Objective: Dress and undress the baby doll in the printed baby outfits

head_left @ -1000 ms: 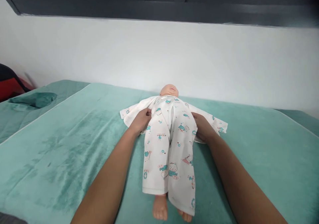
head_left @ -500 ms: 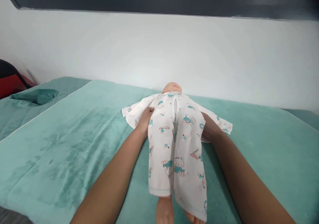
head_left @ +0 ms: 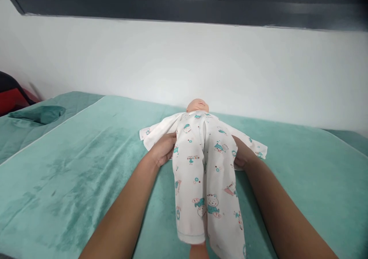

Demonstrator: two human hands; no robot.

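Note:
A baby doll [head_left: 197, 104] lies on its back, head toward the wall. White printed trousers [head_left: 192, 190] with bears and small green pictures cover its legs and reach up over its body. A white top [head_left: 161, 130] spreads beneath, both sleeves stretched outward. My left hand [head_left: 163, 149] is closed at the trousers' left edge, its fingertips hidden by the cloth. On the opposite edge my right hand [head_left: 243, 153] has curled fingers, partly covered by the trousers. One doll foot [head_left: 199, 250] shows below the left trouser leg; the other is out of view.
A green plush cover [head_left: 86, 167] lies under the doll. At the left are a dark green folded cloth [head_left: 43, 114] and a red and black object [head_left: 13, 96]. The white wall [head_left: 143, 63] rises right behind, below a dark window frame [head_left: 115, 4].
My left hand has slid slightly back along the trousers' edge toward me, showing more of its back and fingers. My right hand stays at the other edge. The view has tilted up a little.

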